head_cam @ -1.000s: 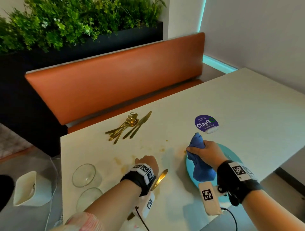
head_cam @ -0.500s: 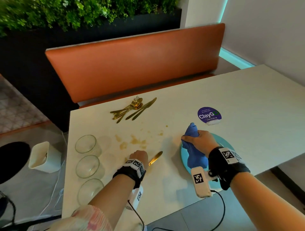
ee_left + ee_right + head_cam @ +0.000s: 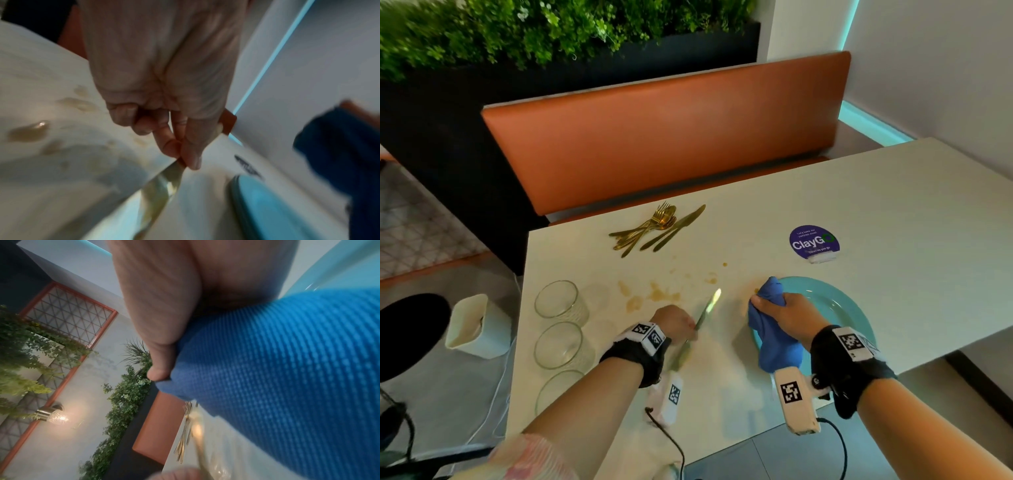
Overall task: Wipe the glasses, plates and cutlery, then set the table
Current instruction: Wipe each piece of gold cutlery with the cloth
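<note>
Here, left hand (image 3: 675, 322) pinches a slim gold knife (image 3: 708, 305); right hand (image 3: 787, 310) clutches waffle-weave blue cloth (image 3: 774, 339).

Black wristbands (image 3: 849, 363), white tagged cameras (image 3: 796, 399)

My head cam sits high and looks forward and down across the white table (image 3: 825, 192) toward the orange bench (image 3: 664, 137) and the planter behind it, both forearms coming in from the bottom edge. Left wrist cam is strapped under the wrist, super close, looking along the left hand (image 3: 162, 78) at the gold knife (image 3: 162, 186) and the stained tabletop; pretty blurry. Right wrist cam looks along the right hand (image 3: 164, 293), rolled sideways, and the blue cloth (image 3: 287, 378) fills most of it. All three catch the knife and the bench. The left wrist and head views also share the teal plate (image 3: 835, 301) and the cloth.
</note>
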Demonstrator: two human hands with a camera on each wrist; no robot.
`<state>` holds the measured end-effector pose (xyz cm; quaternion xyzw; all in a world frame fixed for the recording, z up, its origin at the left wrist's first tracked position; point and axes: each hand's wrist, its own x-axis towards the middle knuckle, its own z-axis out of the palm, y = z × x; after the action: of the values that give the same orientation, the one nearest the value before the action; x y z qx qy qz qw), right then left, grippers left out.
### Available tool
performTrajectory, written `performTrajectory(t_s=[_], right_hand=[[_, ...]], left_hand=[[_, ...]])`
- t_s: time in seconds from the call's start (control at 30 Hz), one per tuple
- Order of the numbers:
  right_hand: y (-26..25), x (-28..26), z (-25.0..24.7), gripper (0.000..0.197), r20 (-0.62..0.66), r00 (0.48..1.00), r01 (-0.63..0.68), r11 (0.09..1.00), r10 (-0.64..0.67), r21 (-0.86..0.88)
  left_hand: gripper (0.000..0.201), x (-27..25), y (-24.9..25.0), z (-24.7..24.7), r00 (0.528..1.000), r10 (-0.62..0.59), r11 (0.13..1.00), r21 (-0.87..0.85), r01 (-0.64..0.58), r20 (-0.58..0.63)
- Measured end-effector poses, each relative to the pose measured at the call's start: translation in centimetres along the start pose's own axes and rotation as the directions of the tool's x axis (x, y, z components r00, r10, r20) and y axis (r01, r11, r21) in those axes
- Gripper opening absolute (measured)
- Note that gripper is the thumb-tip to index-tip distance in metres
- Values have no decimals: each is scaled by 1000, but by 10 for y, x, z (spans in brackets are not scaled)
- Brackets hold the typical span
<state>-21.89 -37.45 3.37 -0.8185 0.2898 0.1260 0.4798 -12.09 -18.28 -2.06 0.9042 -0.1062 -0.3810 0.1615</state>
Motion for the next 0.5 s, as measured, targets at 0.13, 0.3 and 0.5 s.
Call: performTrajectory(t_s=[0.13,0.3,0.5], right_hand=[[-8,-2,7,41,105,994,23,1000,-23,-6],[-35,-5,20,38,171,978,126,992,-119,-29],[-55,7,42,37,48,988,147,988,-149,37]], left_hand=[[24,-18,26,-29,990,70,888,-444,-116,-120],[13,-30,51,-48,970,171,768,-593,-242,-173],[9,-32,60,-59,947,183,699,-642,-315,-265]])
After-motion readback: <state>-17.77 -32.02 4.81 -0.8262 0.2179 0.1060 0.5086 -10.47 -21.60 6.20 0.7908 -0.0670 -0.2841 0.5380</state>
